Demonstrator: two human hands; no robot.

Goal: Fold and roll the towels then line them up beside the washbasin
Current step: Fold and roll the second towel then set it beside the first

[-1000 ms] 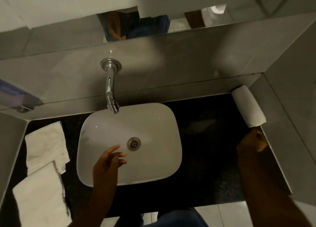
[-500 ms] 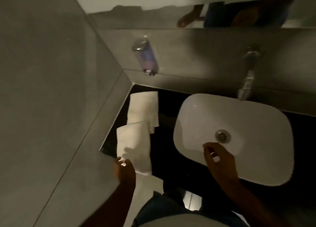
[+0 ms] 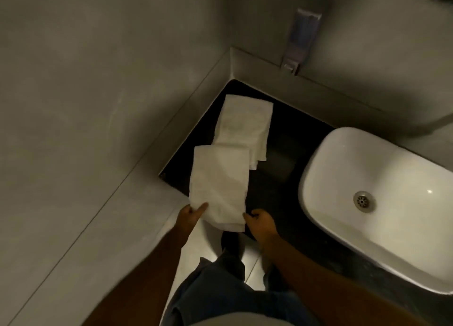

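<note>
Two white towels lie folded flat on the black counter [image 3: 282,159] left of the white washbasin [image 3: 382,203]. The near towel [image 3: 218,183] hangs a little over the counter's front edge. My left hand [image 3: 191,215] pinches its near left corner, one finger lying on the cloth. My right hand [image 3: 259,221] grips its near right corner with fingers curled. The far towel [image 3: 242,127] lies behind it, toward the corner, partly overlapped by the near one.
Grey tiled walls close in the counter on the left and at the back. A soap dispenser [image 3: 302,36] hangs on the back wall above the ledge. My legs and the pale floor tiles [image 3: 208,247] show below the counter edge.
My view has swung left from the basin to the two flat towels. My right hand left the basin and both hands took the near towel's front corners.
</note>
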